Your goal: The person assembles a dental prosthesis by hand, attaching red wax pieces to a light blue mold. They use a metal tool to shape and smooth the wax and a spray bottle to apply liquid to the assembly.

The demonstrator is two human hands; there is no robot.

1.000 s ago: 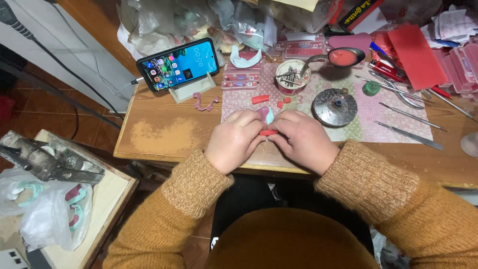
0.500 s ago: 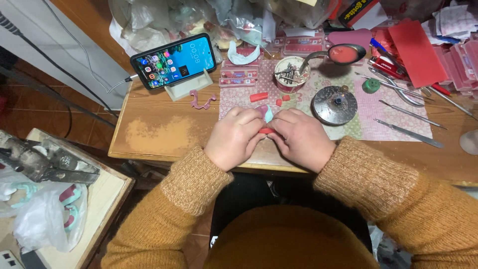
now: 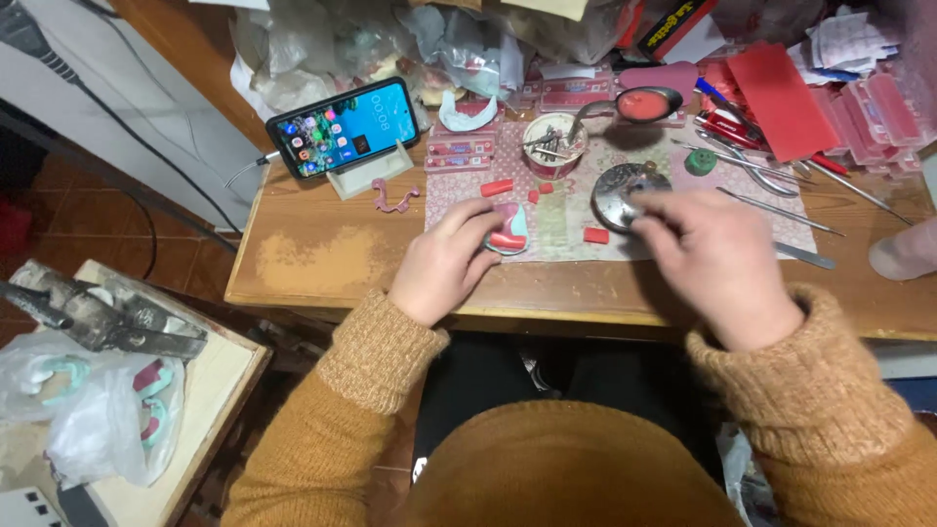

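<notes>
Head view, looking down on a cluttered wooden desk (image 3: 322, 256) with a pale patterned work mat (image 3: 556, 220) on it. Left hand (image 3: 444, 262) sits at the mat's 8 o'clock corner, fingers (image 3: 480, 222) curled around a small teal-and-pink moulded piece with a red wax strip (image 3: 509, 229); the piece rests on the mat, pinched between thumb and fingertips. Right hand (image 3: 717, 259) is motion-blurred, at 3 o'clock from the left hand, well apart from it; its fingertips (image 3: 649, 210) reach over the round silver metal lid (image 3: 625, 185). Cannot tell whether they touch the lid or grip anything, too blurred. Both sleeves are mustard knitted wool.

Small red wax block (image 3: 595, 235) lies on the mat between the two hands. Red wax cylinder (image 3: 496, 187) at 12 o'clock from the left hand, with red crumbs just beside it. Round tin of small metal tools (image 3: 552, 144) at 11 o'clock from the lid. Metal spoon holding red wax (image 3: 639, 104) at 12 o'clock from the lid. Thin steel hand tools (image 3: 781, 210) lie at 3 o'clock from the lid. Black smartphone with lit screen (image 3: 344, 127), propped on a stand, at 11 o'clock from the left hand. Low side table with a clear plastic bag (image 3: 93, 410) at 8 o'clock, off the desk.
</notes>
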